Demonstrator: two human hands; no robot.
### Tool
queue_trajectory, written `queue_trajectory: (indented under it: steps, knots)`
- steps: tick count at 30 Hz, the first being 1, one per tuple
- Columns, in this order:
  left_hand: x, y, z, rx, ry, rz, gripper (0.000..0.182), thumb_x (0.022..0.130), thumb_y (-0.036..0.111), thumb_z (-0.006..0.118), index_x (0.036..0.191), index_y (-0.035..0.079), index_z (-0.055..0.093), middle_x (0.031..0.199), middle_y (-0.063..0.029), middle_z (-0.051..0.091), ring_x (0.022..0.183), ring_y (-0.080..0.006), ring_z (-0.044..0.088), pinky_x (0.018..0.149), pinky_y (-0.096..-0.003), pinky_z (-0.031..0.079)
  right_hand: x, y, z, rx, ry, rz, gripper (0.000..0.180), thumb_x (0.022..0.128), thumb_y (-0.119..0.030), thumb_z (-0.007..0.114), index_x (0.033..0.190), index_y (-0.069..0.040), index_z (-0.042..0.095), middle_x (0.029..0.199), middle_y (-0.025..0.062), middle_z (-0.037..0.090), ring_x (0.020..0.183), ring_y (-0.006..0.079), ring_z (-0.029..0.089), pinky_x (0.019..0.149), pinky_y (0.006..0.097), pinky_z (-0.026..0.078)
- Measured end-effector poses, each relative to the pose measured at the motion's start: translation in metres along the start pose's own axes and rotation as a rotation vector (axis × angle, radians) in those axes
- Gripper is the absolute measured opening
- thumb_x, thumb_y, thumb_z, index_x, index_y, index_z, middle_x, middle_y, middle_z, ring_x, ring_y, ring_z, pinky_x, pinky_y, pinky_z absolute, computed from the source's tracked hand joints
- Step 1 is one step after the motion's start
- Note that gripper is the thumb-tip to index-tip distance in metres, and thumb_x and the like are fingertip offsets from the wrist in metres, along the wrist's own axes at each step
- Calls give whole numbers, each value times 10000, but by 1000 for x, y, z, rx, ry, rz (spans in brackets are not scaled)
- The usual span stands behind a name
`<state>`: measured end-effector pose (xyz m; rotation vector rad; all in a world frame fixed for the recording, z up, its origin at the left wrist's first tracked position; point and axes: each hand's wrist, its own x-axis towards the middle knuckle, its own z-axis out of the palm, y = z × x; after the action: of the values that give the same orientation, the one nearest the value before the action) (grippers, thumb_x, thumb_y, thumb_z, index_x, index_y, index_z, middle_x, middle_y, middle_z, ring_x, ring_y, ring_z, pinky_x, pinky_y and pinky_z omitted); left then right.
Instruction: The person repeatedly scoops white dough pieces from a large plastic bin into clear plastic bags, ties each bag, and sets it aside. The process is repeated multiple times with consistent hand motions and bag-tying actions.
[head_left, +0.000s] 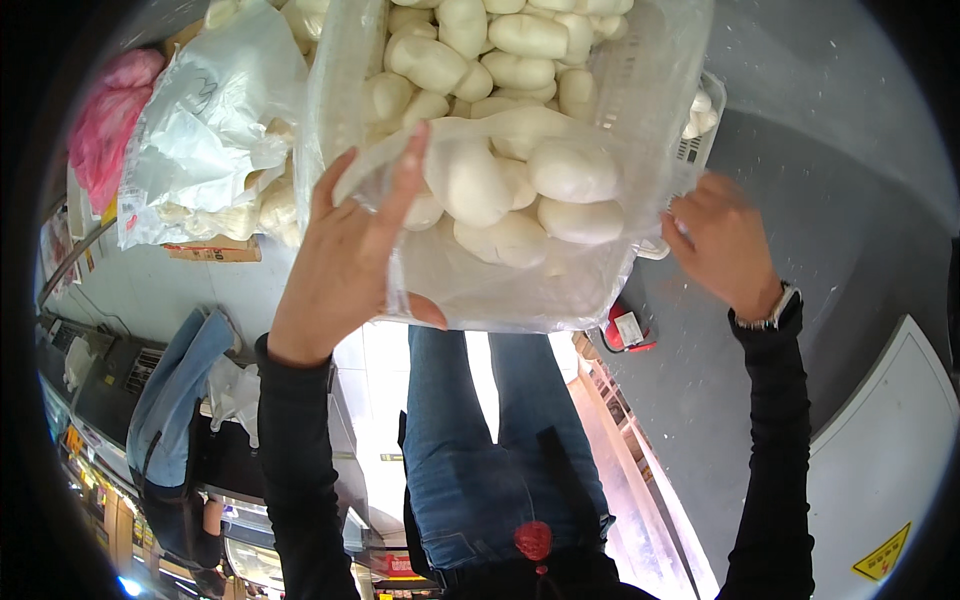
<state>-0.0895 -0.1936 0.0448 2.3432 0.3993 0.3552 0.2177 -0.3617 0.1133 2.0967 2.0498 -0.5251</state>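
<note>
A pale plastic crate (649, 82) stands before me, lined with a clear plastic bag (517, 296). Inside lie many pale, smooth, oblong pieces of food (529, 36); their exact kind cannot be told. Several larger-looking pieces (577, 171) show through the film at the near end. My left hand (349, 251) rests at the near left of the bag, its fingers spread over the film and its thumb low at the edge. On the right, my right hand (724, 244), slightly blurred, has its fingers curled on the bag's edge, pinching the film.
White plastic bags (217, 97) and a pink bag (112, 127) lie to the left. Another crate (701, 124) shows at the right. Below are a red object (622, 330) on the grey floor and a white panel (885, 450) with a warning sign. Another person (169, 420) is at lower left.
</note>
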Motion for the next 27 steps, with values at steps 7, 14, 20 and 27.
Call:
queue_trajectory:
  steps: [7, 14, 20, 27]
  knots:
    - [13, -18, 22, 31, 79, -60, 1316, 589, 736, 647, 1549, 53, 61, 1545, -158, 334, 1144, -320, 592, 1121, -530, 229, 15, 0, 26, -48, 421, -66, 128, 752, -102, 690, 699, -68, 579, 696, 66, 572, 766, 250, 585, 731, 438, 481]
    - [23, -7, 20, 151, -67, -55, 1273, 673, 793, 542, 1540, 47, -16, 1565, -201, 277, 1199, -360, 556, 1098, -522, 256, -26, -71, 137, 497, -240, 301, 287, 866, -315, 632, 904, -31, 648, 820, 166, 658, 787, 353, 647, 721, 457, 499]
    - [20, -2, -2, 204, -218, -56, 1196, 682, 594, 643, 1533, 37, 13, 1518, -179, 377, 903, -372, 648, 900, -430, 465, -19, -84, 284, 485, -688, 559, 526, 915, -433, 511, 1275, -50, 527, 1365, 186, 465, 1293, 344, 401, 1106, 524, 257]
    - [23, -1, -5, 140, -179, -70, 1205, 590, 444, 770, 1534, 36, 142, 867, -136, 521, 626, -295, 533, 614, -362, 457, -24, -83, 229, 562, -460, 645, 696, 789, -337, 628, 1408, -95, 424, 1475, 151, 395, 1371, 337, 358, 1144, 465, 279]
